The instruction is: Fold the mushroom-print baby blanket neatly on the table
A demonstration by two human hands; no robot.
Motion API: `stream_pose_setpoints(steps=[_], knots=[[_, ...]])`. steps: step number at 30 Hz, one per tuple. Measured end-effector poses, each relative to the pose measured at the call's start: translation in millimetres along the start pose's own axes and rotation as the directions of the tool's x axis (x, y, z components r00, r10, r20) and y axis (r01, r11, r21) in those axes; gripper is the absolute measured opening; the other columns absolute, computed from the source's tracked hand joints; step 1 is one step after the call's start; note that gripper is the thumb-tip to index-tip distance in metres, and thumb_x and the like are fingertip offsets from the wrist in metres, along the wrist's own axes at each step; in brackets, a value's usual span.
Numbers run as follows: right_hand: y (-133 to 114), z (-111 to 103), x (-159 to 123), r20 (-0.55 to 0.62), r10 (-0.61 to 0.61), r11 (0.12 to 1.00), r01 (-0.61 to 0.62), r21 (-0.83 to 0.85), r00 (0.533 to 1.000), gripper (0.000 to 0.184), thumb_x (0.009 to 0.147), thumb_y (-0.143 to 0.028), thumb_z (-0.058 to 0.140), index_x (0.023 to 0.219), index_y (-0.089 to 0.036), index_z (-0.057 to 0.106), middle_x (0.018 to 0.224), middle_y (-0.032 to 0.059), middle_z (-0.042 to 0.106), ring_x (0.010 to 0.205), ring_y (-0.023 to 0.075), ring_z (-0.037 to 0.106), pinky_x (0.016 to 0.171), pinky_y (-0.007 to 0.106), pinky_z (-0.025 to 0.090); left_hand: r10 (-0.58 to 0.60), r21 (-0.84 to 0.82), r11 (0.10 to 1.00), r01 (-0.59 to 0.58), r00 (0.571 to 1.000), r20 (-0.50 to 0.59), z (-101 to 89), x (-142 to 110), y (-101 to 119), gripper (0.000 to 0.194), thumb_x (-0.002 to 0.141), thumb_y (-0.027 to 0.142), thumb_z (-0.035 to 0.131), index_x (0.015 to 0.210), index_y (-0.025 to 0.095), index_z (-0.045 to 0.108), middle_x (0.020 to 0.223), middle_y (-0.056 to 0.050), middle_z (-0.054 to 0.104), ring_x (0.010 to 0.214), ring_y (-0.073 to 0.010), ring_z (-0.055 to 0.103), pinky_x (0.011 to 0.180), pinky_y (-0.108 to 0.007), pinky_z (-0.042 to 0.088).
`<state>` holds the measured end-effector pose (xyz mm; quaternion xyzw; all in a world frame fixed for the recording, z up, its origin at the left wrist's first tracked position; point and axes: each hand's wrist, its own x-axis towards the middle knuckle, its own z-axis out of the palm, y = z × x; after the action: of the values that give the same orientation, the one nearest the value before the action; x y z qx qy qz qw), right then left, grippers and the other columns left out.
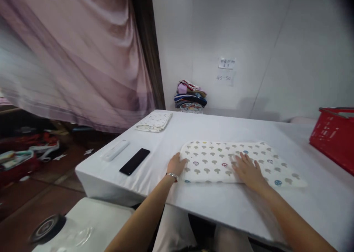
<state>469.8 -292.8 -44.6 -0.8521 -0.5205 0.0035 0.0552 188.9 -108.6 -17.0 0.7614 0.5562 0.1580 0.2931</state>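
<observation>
A folded white cloth (210, 163) printed with grey mushrooms and a few coloured ones lies flat in front of me. My left hand (176, 165) rests against its left edge, fingers stretched forward and not visibly gripping it. Spread out on the cloth's upper surface, right of its middle, is my right hand (248, 171), palm down. A bracelet (172, 176) circles my left wrist. Both forearms reach in from the near side.
On the white-covered table (221, 128) lie a black phone (135, 161), a white oblong device (115, 150) and another folded cloth (155, 121). A red basket (333, 134) stands at right. Stacked fabrics (190, 97) sit beyond the far edge. A pink curtain (105, 52) hangs at left.
</observation>
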Motion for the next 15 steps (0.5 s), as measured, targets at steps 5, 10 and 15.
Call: stream_pose_setpoints(steps=[5, 10, 15], knots=[[-41.5, 12.9, -3.8, 0.095, -0.109, 0.994, 0.109, 0.013, 0.989, 0.063, 0.089, -0.055, 0.02, 0.141, -0.021, 0.033, 0.151, 0.0042, 0.018, 0.138, 0.0236, 0.011, 0.11, 0.049, 0.011, -0.123, -0.086, 0.988, 0.128, 0.991, 0.057, -8.0, 7.3, 0.7, 0.045, 0.08, 0.036, 0.05, 0.119, 0.014, 0.053, 0.115, -0.012, 0.062, 0.107, -0.0231, 0.057, 0.087, -0.03, 0.041], [-39.3, 19.5, -6.7, 0.027, -0.12, 0.993, 0.12, 0.006, 0.992, 0.061, 0.09, -0.054, 0.02, 0.139, -0.021, 0.036, 0.15, 0.0038, 0.021, 0.138, 0.0223, 0.014, 0.11, 0.048, 0.011, -0.213, -0.186, 0.954, 0.237, 0.967, 0.139, -7.9, 21.5, 0.6, 0.032, 0.076, 0.044, 0.055, 0.083, 0.014, 0.065, 0.095, -0.014, 0.068, 0.094, -0.0279, 0.061, 0.074, -0.031, 0.044], [-37.2, 21.8, -7.6, 0.004, -0.114, 0.993, 0.114, 0.005, 0.993, 0.061, 0.09, -0.054, 0.021, 0.138, -0.021, 0.037, 0.15, 0.0039, 0.023, 0.138, 0.0223, 0.015, 0.11, 0.047, 0.012, -0.25, -0.4, 0.859, 0.32, 0.943, 0.218, -7.9, 21.3, 7.6, 0.033, 0.075, 0.047, 0.058, 0.08, 0.014, 0.063, 0.084, -0.011, 0.069, 0.081, -0.0241, 0.064, 0.061, -0.028, 0.046]])
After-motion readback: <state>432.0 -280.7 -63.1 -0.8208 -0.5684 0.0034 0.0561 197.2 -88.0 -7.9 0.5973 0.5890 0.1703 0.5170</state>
